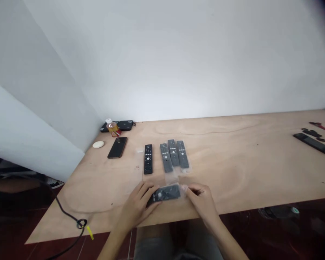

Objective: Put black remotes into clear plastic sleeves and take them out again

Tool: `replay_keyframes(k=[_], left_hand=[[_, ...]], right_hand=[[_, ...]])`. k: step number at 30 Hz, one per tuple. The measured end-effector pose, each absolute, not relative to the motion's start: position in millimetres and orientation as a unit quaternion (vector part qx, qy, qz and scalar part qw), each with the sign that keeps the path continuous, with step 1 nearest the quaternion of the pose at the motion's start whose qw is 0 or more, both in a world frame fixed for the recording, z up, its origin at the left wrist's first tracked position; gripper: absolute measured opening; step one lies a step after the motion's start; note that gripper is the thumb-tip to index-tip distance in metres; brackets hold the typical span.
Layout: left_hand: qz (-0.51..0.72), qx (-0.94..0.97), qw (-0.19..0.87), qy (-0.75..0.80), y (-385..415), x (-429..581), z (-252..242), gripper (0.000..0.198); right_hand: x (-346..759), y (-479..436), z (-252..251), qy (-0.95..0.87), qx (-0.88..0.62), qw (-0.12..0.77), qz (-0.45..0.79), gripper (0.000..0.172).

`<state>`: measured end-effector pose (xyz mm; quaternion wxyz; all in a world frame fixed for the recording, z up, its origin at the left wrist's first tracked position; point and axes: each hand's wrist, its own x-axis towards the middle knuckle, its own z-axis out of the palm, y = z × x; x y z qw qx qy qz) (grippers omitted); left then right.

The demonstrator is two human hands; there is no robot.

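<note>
Near the table's front edge lies a dark remote control (166, 193) in a clear plastic sleeve, turned sideways. My left hand (139, 202) is closed around its left end, fingers over the top and thumb along the near side. At the other end, my right hand (202, 200) pinches the loose end of the plastic sleeve (183, 189). Just beyond my hands, a bare black remote control (148, 159) stands lengthwise, beside a flat clear sleeve (135, 171). To its right are three more remotes (173, 152) in clear plastic, side by side.
A phone (117, 147), a round white object (98, 144), a bottle (113, 128) and black boxes (125, 125) stand at the back left. Dark objects (314, 143) and a red item lie far right. A black cable (70, 215) hangs across the left edge.
</note>
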<state>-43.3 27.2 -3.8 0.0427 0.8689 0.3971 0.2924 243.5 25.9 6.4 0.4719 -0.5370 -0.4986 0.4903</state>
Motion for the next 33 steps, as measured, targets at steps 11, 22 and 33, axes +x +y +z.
replay_keyframes(k=[11,22,33], left_hand=[[0.280,0.872,0.048,0.399,26.9,-44.1,-4.2,0.047],[0.281,0.869,0.040,0.405,28.2,-42.4,-5.5,0.047],[0.287,0.870,0.034,0.399,26.0,-43.4,-4.2,0.050]], right_hand=[[241.8,26.9,-15.0,-0.542,-0.476,0.512,0.466,0.033],[238.9,27.1,-14.2,-0.532,-0.470,0.528,0.466,0.022],[238.0,30.6,-17.0,-0.579,-0.454,0.469,0.488,0.020]])
